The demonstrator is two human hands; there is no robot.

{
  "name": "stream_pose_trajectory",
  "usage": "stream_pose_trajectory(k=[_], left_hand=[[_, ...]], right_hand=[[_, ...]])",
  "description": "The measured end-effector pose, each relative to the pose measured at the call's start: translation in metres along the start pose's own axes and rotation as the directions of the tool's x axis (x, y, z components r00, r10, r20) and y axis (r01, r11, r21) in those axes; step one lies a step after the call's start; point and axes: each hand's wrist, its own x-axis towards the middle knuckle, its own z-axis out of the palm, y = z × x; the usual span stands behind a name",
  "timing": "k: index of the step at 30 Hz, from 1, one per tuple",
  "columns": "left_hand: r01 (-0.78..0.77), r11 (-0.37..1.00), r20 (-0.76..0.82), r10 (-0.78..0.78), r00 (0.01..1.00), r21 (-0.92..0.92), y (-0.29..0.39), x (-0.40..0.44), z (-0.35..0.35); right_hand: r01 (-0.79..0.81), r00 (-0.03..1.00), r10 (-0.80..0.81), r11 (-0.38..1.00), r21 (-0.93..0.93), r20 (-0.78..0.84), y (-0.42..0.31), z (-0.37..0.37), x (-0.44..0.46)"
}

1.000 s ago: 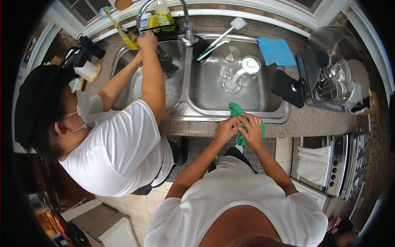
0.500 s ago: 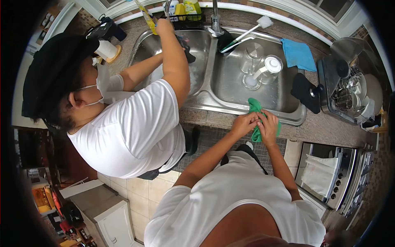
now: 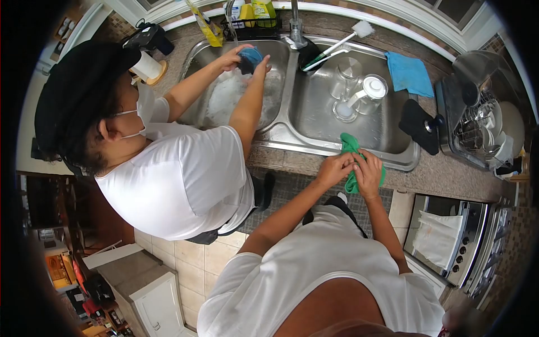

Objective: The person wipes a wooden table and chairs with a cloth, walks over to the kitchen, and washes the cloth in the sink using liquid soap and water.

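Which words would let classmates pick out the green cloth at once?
Find the double steel sink. At the front of its right basin is the green cloth. Unlike the blue cloth lying by that basin's far right corner, it is crumpled and green.

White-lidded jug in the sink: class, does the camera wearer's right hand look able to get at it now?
Probably yes: the way from the right hand to the jug looks open, though that hand is on the green cloth.
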Motion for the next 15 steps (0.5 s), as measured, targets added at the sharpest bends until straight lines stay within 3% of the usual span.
stream_pose_trajectory(k=[7, 15], left_hand=[[0.093, 0.995, 0.039, -0.091, 0.995, -0.047, -0.0018, -0.0006, 0.0009], [0.049, 0.999, 0.026, -0.049, 0.998, 0.018, 0.0006, -0.0007, 0.0003]], right_hand=[[0.001, 1.000, -0.001, 1.000, -0.009, 0.007, -0.0028, -0.0033, 0.0009], [-0.002, 1.000, 0.002, 1.000, 0.000, 0.003, -0.0053, -0.0050, 0.0016]])
